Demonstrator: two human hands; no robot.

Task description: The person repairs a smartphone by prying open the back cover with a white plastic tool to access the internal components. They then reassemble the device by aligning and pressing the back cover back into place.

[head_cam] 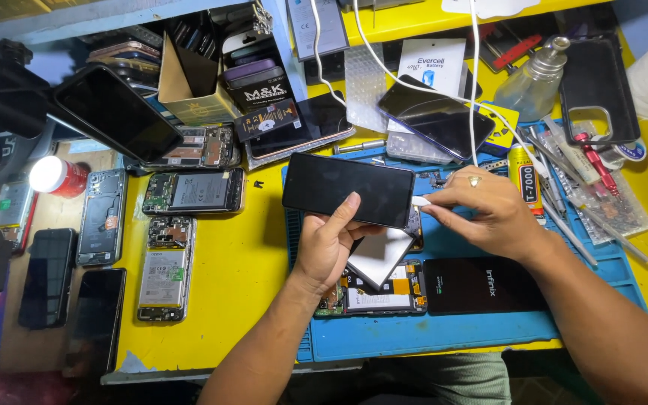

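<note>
My left hand (329, 244) holds a black phone (348, 189) above the blue work mat (444, 330), thumb against its lower edge, screen side up. My right hand (489, 210), with a ring on one finger, pinches a white cable plug (421, 201) at the phone's right end. The white cable (474, 82) runs up and away to the back of the bench. Under my hands lies an opened phone (373, 292) with its circuit board and battery showing, and a black phone back (481, 285) beside it.
Several opened phones (193, 191) and dark screens (118, 112) lie on the yellow bench at left. A glue tube (524, 180), tweezers and screwdrivers (586, 161) sit at right. A metal-topped bottle (535, 79), a phone case (598, 90) and boxes stand behind.
</note>
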